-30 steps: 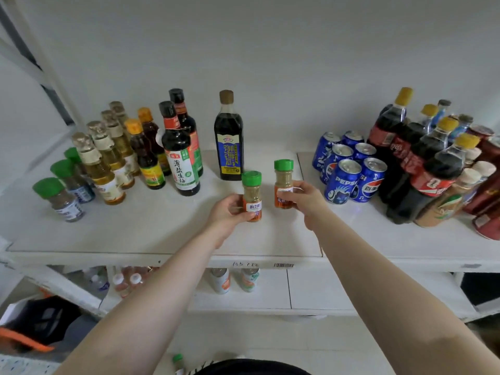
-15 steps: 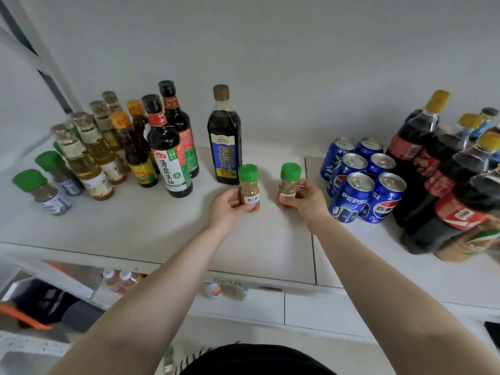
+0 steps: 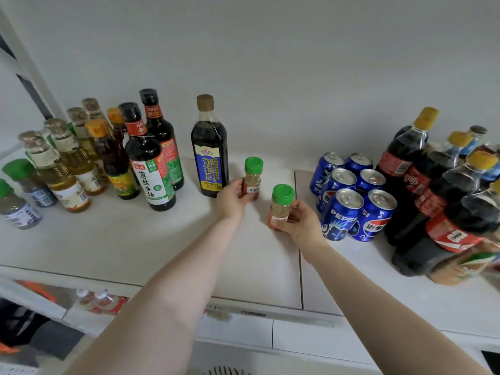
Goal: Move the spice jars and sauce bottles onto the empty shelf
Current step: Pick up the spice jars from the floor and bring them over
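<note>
My left hand (image 3: 232, 199) grips a green-capped spice jar (image 3: 253, 176) standing on the white shelf (image 3: 130, 244), right beside a dark sauce bottle with a blue label (image 3: 210, 150). My right hand (image 3: 301, 222) holds a second green-capped spice jar (image 3: 281, 205), slightly tilted, nearer the front and next to the cola cans. Further left stand two tall soy sauce bottles (image 3: 150, 163), several yellow oil bottles (image 3: 58, 174) and more green-capped jars (image 3: 19, 207).
Blue Pepsi cans (image 3: 351, 196) crowd the shelf just right of my right hand. Large cola bottles (image 3: 433, 190) fill the far right. A lower shelf (image 3: 102, 304) holds small bottles. The wall rises directly behind the shelf.
My left hand has pushed its jar farther back beside the blue-labelled bottle. My right hand has drawn its jar forward and to the right. The view has moved closer to the shelf.
</note>
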Demonstrator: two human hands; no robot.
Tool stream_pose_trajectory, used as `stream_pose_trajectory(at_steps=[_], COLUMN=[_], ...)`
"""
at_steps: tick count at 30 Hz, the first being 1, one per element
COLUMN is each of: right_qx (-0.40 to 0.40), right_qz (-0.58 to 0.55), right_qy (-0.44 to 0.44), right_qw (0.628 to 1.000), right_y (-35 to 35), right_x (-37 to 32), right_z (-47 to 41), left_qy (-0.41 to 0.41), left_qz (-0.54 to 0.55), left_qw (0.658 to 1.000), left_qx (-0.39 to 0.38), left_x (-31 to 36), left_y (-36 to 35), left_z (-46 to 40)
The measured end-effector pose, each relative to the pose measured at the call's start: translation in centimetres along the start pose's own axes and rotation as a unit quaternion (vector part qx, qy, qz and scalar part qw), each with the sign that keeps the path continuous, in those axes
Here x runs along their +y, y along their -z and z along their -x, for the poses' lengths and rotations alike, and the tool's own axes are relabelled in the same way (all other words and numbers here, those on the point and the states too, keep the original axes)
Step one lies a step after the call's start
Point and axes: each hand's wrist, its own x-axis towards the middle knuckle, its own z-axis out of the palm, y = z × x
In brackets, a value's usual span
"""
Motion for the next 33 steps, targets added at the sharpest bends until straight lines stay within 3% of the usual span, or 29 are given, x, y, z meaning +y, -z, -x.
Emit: stream_pose_trajectory(at_steps=[9,13,16,19,23,26,33], right_qx=[-0.008,-0.012,-0.003,0.003,0.012,0.002,-0.011], right_qz=[-0.011,-0.015,-0.001,0.018,0.041,0.019,-0.055], right_qy=[-0.001,-0.004,0.001,0.008,0.011,0.01,0.006], right_qw=[1.0,1.0,1.0,1.0,0.999,1.0,0.998], right_y=[0.4,0.4,0.0,-1.4,-3.6,-4.5,-3.9], right_x=[0.1,0.1,0.1,0.0,-0.5,-0.9,-1.4], right_z=[0.7,0.8,0.6,0.2,-0.1,0.3,0.2], left_qy=[-0.004,-0.085,-0.155,-0.185,-0.104,-0.069,0.027], left_qz=[-0.073,-0.145,-0.245,-0.372,-0.486,-0.53,-0.49], left_qw=[0.997,0.985,0.956,0.908,0.849,0.814,0.812], left_qx=[-0.01,0.03,0.045,-0.051,-0.178,-0.227,-0.315], left_x=[0.9,6.7,10.3,12.9,15.3,16.5,16.0], left_y=[-0.8,-0.2,1.1,1.9,2.0,1.8,1.6], left_z=[-0.4,0.8,-1.2,-3.7,-5.3,-5.4,-7.9])
